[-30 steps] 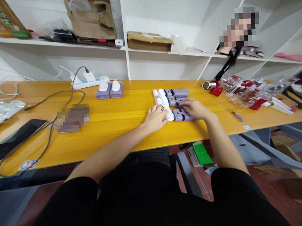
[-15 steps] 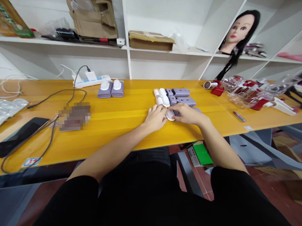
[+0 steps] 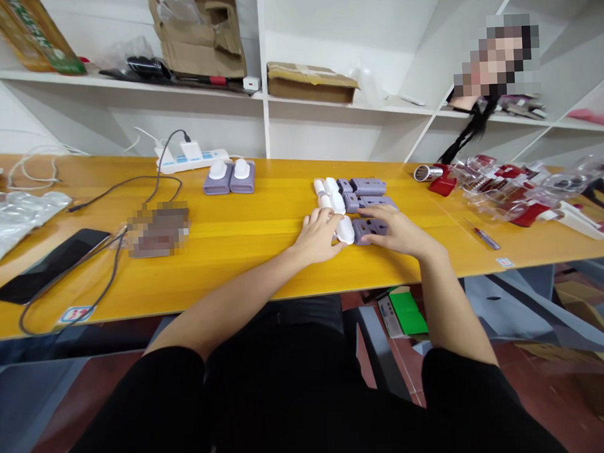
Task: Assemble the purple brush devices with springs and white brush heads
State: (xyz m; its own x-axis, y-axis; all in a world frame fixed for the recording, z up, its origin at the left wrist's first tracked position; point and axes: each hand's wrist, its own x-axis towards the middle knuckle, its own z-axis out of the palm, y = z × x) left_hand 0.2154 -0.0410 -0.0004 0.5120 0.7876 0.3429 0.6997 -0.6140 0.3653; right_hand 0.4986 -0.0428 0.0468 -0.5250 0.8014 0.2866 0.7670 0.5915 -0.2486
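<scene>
Now, head view, items at your hands on the table (image 3: 253,255):

- Your left hand (image 3: 315,237): grip curved about the left side of the near white piece (image 3: 346,231); whether it bears on the piece cannot be told
- Your right hand (image 3: 400,232): thumb and fingertips spread well apart, set over the near purple block (image 3: 362,231); whether they press on it cannot be told
- Location: near white piece just left of the near purple block, both close to the table's front edge, between your hands
- Beyond them: middle purple block (image 3: 378,202) and far purple block (image 3: 369,186), with more white pieces (image 3: 338,203) to their left
- Well to your left: two purple units (image 3: 217,185) with white tops, near the power strip (image 3: 211,157)
- Well to your right: one screwdriver (image 3: 485,238), lying flat

Hazards, as judged: rows lie close, so a straying fingertip of yours could knock the middle purple block askew; uneven pressure from your left hand might make the rounded near white piece rock or slide

Orientation: near purple block lies with its long axis left to right, roughly along the front edge, right end hidden by your hand; near white piece runs mostly away from you, far end leaning slightly left
</scene>
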